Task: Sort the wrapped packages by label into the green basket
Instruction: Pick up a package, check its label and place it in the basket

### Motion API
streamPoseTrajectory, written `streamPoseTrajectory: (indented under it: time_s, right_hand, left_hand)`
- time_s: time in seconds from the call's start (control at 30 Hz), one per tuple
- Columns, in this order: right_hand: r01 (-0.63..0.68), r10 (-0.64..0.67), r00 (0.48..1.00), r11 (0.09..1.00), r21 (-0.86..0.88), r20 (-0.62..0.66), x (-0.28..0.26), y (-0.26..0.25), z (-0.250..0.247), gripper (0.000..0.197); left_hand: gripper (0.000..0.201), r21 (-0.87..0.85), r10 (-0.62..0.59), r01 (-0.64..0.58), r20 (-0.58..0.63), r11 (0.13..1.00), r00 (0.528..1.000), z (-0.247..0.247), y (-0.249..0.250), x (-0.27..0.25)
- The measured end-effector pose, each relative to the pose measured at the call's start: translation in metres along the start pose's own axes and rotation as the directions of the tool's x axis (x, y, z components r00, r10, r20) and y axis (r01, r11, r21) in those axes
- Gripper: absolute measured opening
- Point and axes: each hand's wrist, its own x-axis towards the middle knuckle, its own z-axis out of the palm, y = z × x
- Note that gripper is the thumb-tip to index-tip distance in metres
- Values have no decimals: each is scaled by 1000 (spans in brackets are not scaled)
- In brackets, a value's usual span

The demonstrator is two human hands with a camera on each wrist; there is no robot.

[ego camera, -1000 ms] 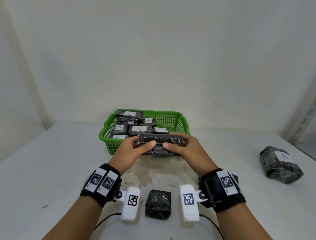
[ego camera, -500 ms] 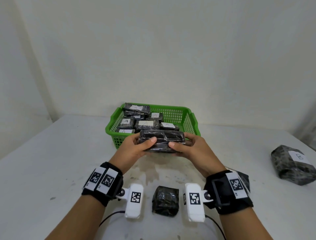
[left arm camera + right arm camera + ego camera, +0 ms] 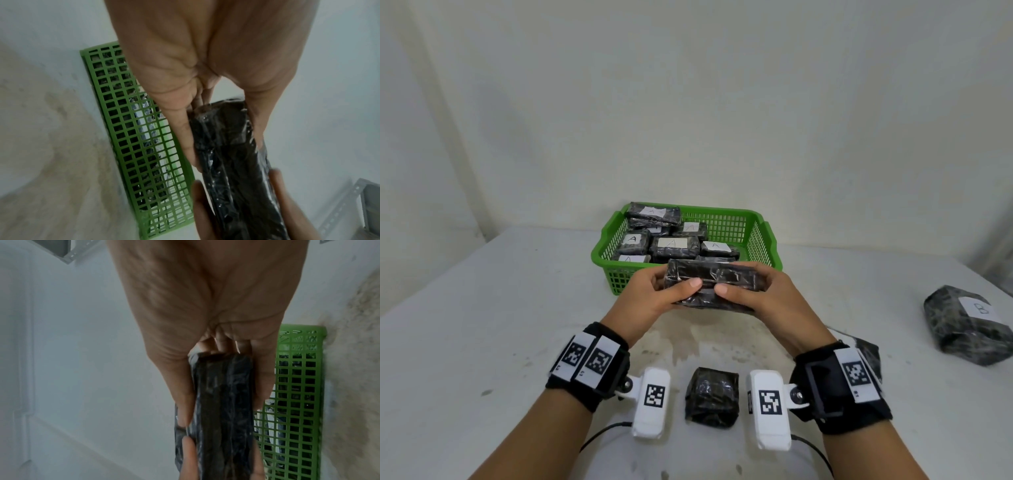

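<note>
- Left hand [image 3: 650,294] and right hand [image 3: 758,296] both grip one black wrapped package [image 3: 714,286], one at each end: thumbs on the near face, fingers curled behind.
- Package sits lengthwise between the palms, off the table, just in front of the green basket [image 3: 763,240] near wall and about level with its rim.
- No label visible on the held package from any view. Risk: it gets binned without a read; basket contents show "A" labels [image 3: 673,242].
- Risk: shiny wrap looks slick, so easing off either end could let it tip or slide out.
- Risk: the basket's left side is stacked, so dropping there could topple the stack; right side is freer.
- Outward: small black package [image 3: 711,397] on the table between the wrists; "B" package [image 3: 969,322] far right, well apart.
</note>
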Motion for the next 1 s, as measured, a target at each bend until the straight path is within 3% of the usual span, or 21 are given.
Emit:
streamPoseTrajectory:
  time_s: [0.13, 0.27, 0.4, 0.5, 0.6, 0.73, 0.87, 0.9, 1.0]
  right_hand:
    - [3, -3, 1000, 1000, -15, 12, -4, -2, -7, 39]
    - [-9, 9, 1000, 1000, 0, 17, -5, -1, -7, 41]
    - [39, -39, 999, 999, 5, -5, -6, -2, -7, 41]
    - [43, -43, 999, 999, 12, -13, -6, -1, -5, 51]
    - [-31, 30, 999, 998, 56, 20, -5, -1, -2, 66]
    - [-173, 155, 983, 963, 205, 101, -5, -2, -4, 54]
    - [-139, 145, 989, 959, 246, -5, 2, 9, -6, 104]
    - [-122, 128, 992, 965, 234, -14, 2, 10, -6, 105]
    - [-97, 99, 995, 977, 192, 2, -1, 8, -6, 76]
  left_hand:
    - [45, -55, -31, 33, 38, 998, 999, -3, 0, 0]
    - [67, 35, 2, -3, 36, 999, 999, -3, -1, 1]
    - [58, 48, 5, -8, 75, 999, 997, -3, 0, 0]
    - [57, 102, 52, -56, 43, 993, 998, -6, 0, 2]
    - [62, 112, 96, -99, 31, 989, 995, -10, 0, 2]
    - [67, 127, 152, -161, 81, 979, 985, -9, 0, 3]
    - [75, 90, 57, -69, 133, 994, 990, -5, 1, -1]
    - [73, 83, 27, -37, 117, 996, 993, -4, 2, -1]
    - [55, 150, 0, -1, 6, 989, 1000, 0, 4, -1]
